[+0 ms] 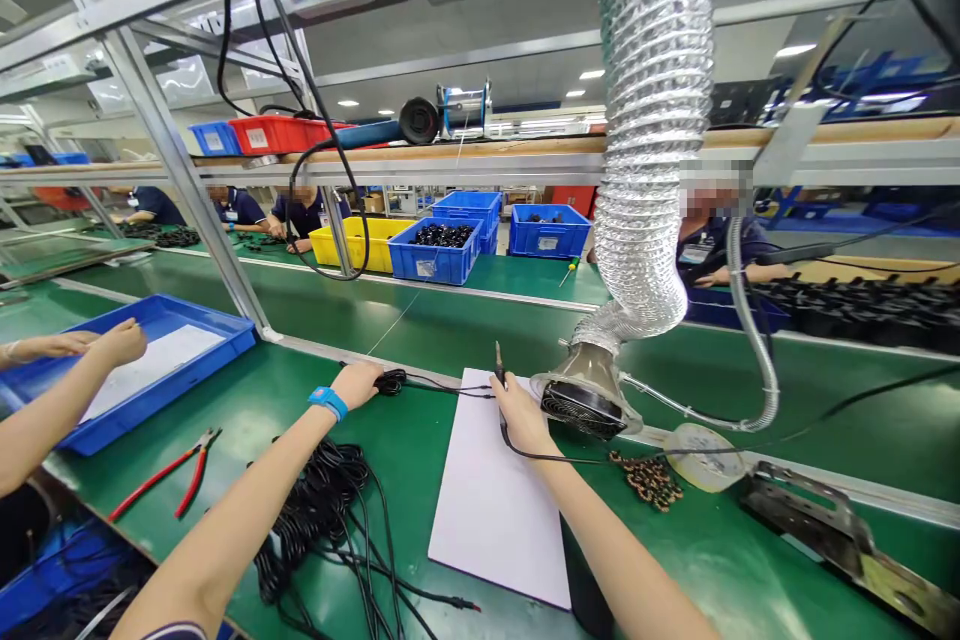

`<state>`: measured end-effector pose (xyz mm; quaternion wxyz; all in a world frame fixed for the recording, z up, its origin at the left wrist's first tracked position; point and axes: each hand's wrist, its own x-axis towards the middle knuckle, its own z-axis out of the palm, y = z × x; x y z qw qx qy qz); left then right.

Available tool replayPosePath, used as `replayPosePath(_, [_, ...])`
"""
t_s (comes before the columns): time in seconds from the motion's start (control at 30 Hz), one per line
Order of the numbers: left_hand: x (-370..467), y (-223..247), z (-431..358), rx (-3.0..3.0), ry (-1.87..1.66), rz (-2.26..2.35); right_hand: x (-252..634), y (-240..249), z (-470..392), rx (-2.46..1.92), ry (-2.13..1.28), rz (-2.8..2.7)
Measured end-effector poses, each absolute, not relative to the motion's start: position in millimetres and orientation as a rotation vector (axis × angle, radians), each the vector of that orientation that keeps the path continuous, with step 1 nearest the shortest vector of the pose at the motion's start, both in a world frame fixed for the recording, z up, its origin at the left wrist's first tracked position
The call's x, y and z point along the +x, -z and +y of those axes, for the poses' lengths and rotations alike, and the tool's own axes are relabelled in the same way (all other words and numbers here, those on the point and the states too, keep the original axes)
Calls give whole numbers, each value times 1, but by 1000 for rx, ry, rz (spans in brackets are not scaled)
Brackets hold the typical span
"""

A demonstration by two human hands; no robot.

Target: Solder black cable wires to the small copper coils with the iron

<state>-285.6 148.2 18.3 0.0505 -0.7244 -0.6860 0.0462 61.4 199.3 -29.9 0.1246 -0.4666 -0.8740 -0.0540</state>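
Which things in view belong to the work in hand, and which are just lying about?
Likely in use:
coiled black cable, in the left hand
corded pen-shaped tool, in the right hand
white sheet, beneath the right hand
black cable pile, perhaps

Apparently lying about:
red-handled pliers
green-and-yellow screwdriver, farther off
copper-coloured bits, purpose unclear

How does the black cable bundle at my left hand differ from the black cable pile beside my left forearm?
The cable bundle is small and compact; the cable pile is much larger, with loose strands trailing. The bundle is in the left hand; the pile lies on the green bench with no hand on it. Both are black.
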Motion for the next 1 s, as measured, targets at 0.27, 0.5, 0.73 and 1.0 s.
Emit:
replayPosePath(0.27, [-218,-5,161,-2331,-99,-1948,63,32,197,-1440,111,-2527])
replayPosePath(0.5, [-213,6,168,-2205,-173,-2023,71,29,191,-1497,70,-2486])
replayPosePath(0.73, [-234,0,154,-2124,-122,-2115,73,27,191,-1496,27,-2447])
replayPosePath(1.0, [-238,-2,150,-2114,166,-2261,66,27,193,-1502,19,-2408])
